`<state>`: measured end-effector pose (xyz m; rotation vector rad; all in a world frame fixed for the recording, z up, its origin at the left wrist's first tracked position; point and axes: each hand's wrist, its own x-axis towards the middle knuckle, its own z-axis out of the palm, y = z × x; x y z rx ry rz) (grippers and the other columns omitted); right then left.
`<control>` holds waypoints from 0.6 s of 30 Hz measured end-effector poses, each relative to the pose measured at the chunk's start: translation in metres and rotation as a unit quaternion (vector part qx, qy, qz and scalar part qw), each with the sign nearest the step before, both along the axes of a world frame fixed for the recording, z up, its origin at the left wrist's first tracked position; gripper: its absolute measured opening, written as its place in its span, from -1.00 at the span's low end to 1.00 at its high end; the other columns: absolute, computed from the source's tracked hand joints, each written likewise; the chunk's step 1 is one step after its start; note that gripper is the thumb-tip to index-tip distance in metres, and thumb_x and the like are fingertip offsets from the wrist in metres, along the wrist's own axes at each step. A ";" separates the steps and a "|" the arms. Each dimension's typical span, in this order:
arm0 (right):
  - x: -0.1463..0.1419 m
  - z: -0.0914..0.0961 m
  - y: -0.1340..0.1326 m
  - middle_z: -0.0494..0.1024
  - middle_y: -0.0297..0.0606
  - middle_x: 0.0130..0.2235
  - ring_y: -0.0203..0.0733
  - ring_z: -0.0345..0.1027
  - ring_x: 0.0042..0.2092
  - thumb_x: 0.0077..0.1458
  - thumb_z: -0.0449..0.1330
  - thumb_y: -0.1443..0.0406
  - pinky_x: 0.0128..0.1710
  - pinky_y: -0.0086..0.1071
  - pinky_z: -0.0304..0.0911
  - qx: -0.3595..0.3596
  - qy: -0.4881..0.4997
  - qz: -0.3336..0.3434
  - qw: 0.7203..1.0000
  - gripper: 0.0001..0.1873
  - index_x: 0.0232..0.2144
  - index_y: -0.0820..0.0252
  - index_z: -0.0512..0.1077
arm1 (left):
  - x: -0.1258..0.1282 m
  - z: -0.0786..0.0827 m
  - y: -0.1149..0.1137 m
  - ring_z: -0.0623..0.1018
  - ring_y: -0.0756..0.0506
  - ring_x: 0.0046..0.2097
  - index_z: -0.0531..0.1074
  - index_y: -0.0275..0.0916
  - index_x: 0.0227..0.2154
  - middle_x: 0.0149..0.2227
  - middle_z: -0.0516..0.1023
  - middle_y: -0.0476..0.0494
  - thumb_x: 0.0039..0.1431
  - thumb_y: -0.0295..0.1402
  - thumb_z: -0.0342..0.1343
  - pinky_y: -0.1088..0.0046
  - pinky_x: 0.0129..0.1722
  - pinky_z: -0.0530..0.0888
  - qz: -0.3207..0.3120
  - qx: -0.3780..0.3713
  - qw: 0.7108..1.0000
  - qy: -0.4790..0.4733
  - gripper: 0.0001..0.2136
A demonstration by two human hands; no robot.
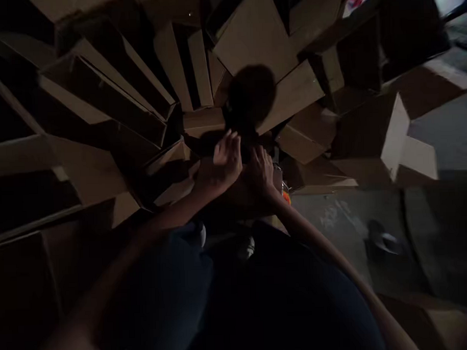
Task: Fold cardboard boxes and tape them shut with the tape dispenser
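Deep shadow covers a brown cardboard box [242, 197] in front of my legs. My left hand [229, 159] is over its left side, fingers stretched out and a little blurred, with nothing seen in them. On the right side, my right hand [262, 170] lies on the dark cardboard, its fingers slightly apart and bent at the tips. Whether those fingertips hook over an edge cannot be made out. Beside my right wrist is a small orange thing [286, 196], too small to name.
Several open cardboard boxes crowd the left and far side, including a long box [100, 93] and a pale flap [259, 33]. At the right stands another open box [358, 130]. A dark round container [385, 243] is on the grey floor [335, 227]. My shoe [248, 247] shows below.
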<state>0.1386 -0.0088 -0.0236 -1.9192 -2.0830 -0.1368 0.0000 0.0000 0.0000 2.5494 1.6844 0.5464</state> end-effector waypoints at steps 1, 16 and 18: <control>0.000 -0.001 -0.002 0.43 0.14 0.06 0.10 0.30 0.07 0.26 -0.04 0.38 0.06 -0.13 0.23 -0.006 -0.002 0.015 1.000 -0.60 0.08 0.44 0.38 | 0.001 -0.005 0.000 0.25 -0.25 0.36 0.30 -0.40 0.20 0.31 0.31 -0.39 0.47 -0.40 -0.26 0.21 0.25 0.22 0.006 -0.046 0.999 0.010 -0.62; -0.005 0.022 0.009 0.41 0.07 0.06 0.04 0.24 0.17 0.32 -0.17 0.38 0.16 -0.05 0.18 0.167 0.124 0.126 0.970 -0.56 0.11 0.28 0.36 | 0.003 -0.025 0.001 0.48 -0.27 0.12 0.47 -0.37 -0.08 -0.03 0.58 -0.37 0.47 -0.38 -0.21 0.15 0.12 0.29 -0.010 -0.100 0.994 0.038 -0.67; -0.006 0.003 0.006 0.45 0.04 0.05 0.03 0.22 0.21 0.32 -0.12 0.35 0.18 -0.07 0.18 0.134 0.122 0.175 0.968 -0.60 0.07 0.25 0.40 | 0.002 -0.026 0.002 0.50 -0.27 0.08 0.48 -0.38 -0.09 -0.02 0.58 -0.38 0.45 -0.40 -0.17 0.16 0.09 0.30 -0.009 -0.107 0.993 0.044 -0.69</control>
